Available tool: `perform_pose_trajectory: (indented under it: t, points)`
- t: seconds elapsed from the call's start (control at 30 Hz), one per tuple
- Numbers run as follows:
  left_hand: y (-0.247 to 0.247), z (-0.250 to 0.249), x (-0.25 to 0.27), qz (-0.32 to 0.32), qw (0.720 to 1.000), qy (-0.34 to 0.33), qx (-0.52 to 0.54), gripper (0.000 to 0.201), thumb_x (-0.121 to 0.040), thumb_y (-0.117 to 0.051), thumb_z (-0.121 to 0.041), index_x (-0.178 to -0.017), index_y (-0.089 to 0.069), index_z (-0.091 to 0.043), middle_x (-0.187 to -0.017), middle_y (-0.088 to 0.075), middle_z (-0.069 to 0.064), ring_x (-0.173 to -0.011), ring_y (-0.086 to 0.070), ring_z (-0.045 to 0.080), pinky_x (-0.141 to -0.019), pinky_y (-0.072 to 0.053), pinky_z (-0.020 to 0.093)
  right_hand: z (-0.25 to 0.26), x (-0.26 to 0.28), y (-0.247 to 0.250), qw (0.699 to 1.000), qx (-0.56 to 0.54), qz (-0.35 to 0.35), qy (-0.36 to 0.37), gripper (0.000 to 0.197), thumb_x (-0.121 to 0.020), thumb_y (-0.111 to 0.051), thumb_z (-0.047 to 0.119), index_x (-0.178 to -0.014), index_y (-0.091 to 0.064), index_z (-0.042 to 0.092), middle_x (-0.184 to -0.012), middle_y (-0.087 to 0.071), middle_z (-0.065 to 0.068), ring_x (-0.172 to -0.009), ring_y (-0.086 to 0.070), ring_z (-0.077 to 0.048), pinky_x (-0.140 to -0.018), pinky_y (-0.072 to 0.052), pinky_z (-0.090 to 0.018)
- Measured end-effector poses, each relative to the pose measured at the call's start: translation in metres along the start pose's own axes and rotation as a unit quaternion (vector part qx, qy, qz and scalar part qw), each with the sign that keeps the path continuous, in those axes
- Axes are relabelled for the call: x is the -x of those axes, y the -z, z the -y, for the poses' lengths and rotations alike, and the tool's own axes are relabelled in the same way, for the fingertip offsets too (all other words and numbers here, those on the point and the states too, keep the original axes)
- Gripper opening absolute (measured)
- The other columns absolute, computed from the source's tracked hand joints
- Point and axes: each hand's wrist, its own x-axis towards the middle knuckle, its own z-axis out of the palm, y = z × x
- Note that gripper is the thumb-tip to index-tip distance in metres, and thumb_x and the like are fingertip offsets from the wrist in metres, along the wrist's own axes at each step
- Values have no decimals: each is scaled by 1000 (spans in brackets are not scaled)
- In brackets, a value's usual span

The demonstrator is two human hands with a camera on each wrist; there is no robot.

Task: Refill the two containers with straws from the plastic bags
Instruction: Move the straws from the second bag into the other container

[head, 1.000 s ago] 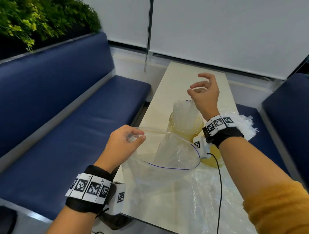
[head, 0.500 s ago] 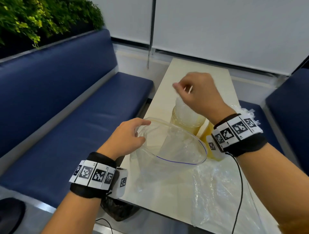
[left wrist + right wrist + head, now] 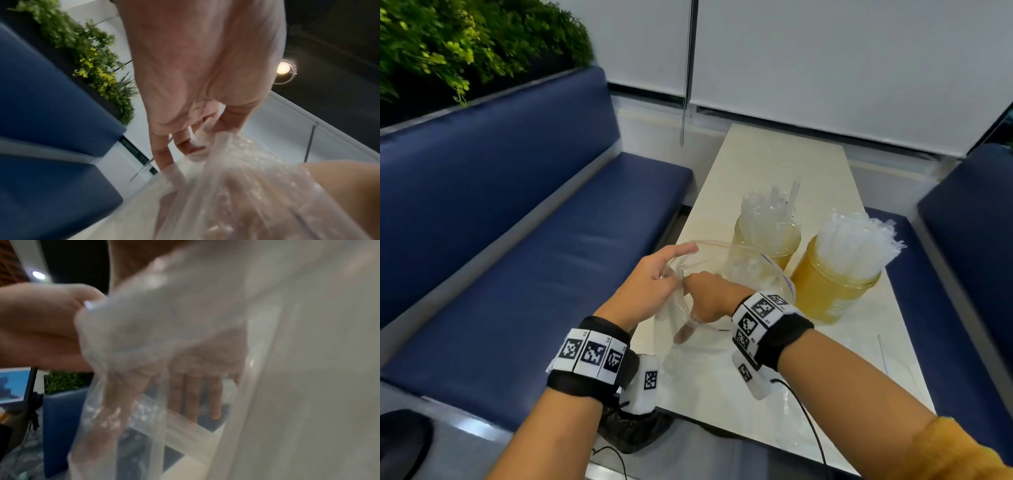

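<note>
Down from the straw jars into the bag's mouth – the right hand's move since a moment ago.
Left hand pinches the plastic bag rim on the counter; right hand reaches inside, fingers straight, holding nothing – film looks limp and slippery, so grip the stiffer zip edge; both containers stand beyond, stuffed with straws.

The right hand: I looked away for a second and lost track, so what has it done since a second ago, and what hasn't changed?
The right hand came down from above the left container of straws and reached into the plastic bag, fingers showing through the film. The left hand kept gripping the bag's rim. Both containers stayed on the table, packed with straws.
</note>
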Motion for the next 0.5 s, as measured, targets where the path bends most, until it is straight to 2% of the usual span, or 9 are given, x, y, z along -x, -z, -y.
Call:
perform_pose_trajectory:
  t: [0.07,0.17,0.23,0.27,0.3,0.37,0.4,0.43,0.5]
  points:
    - [2,2,2,-2,1000,14,12,61,-94,-48,-1,-132,-57,-48,-130,-57,27,-99,-59,44,-99,-50,58,-1,-3,-3,1000,7,-5,-2,99,-58,-89,61,-142,-51,24,-138,-57,9,-138,-44,-22,-121,-8,-62]
    - [7,3,5,-2,999,31,25,57,-97,-51,-1,-137,-56,-42,-129,-63,15,-117,-62,27,-106,-49,46,-1,-5,-5,1000,-5,-9,-1,100,-56,-83,70,-140,-52,24,-137,-58,10,-138,-43,-23,-117,1,-69]
    - [9,0,6,-4,999,44,19,52,-98,-54,-6,-141,-54,-36,-121,-68,-1,-110,-65,15,-104,-51,37,1,-3,-5,1000,-14,-20,1,93,-61,-80,71,-136,-54,22,-133,-60,5,-135,-46,-25,-117,-2,-69]
    - [10,-4,7,-5,999,48,-5,51,-97,-57,-11,-142,-52,-35,-115,-69,-4,-104,-66,14,-98,-53,32,2,-3,-6,999,-16,-28,3,87,-66,-79,68,-135,-55,20,-131,-61,2,-133,-48,-26,-116,-6,-70]
    - [11,-8,7,-10,998,47,-48,52,-96,-59,-16,-144,-51,-35,-113,-69,-4,-103,-65,19,-92,-54,30,3,-3,-6,999,-20,-38,5,80,-71,-79,64,-132,-57,18,-128,-63,0,-130,-50,-27,-115,-10,-70]
    - [14,-17,6,-25,990,39,-136,56,-93,-62,-20,-146,-49,-33,-125,-66,-1,-115,-60,28,-94,-51,35,6,-2,-7,998,-22,-64,7,61,-82,-75,53,-125,-61,13,-122,-66,-4,-124,-54,-29,-114,-15,-70]
    - [15,-22,6,-27,989,38,-144,58,-92,-63,-18,-147,-49,-31,-128,-65,-2,-117,-60,27,-93,-51,33,6,-1,-7,996,-26,-81,11,46,-89,-70,42,-123,-62,12,-121,-66,-6,-124,-54,-30,-114,-16,-69]
    - [16,-24,4,-28,989,33,-140,59,-92,-64,-14,-146,-49,-29,-128,-65,-4,-109,-63,22,-86,-52,28,6,-2,-8,995,-33,-91,13,34,-94,-63,30,-122,-62,10,-122,-66,-8,-124,-53,-31,-115,-17,-68]
    - [18,-29,2,-19,992,30,-125,59,-90,-63,-7,-144,-52,-27,-128,-64,-13,-79,-63,7,-72,-49,18,5,-2,-8,996,-38,-77,0,29,-98,-54,19,-123,-59,5,-126,-62,-13,-126,-51,-33,-117,-16,-65]
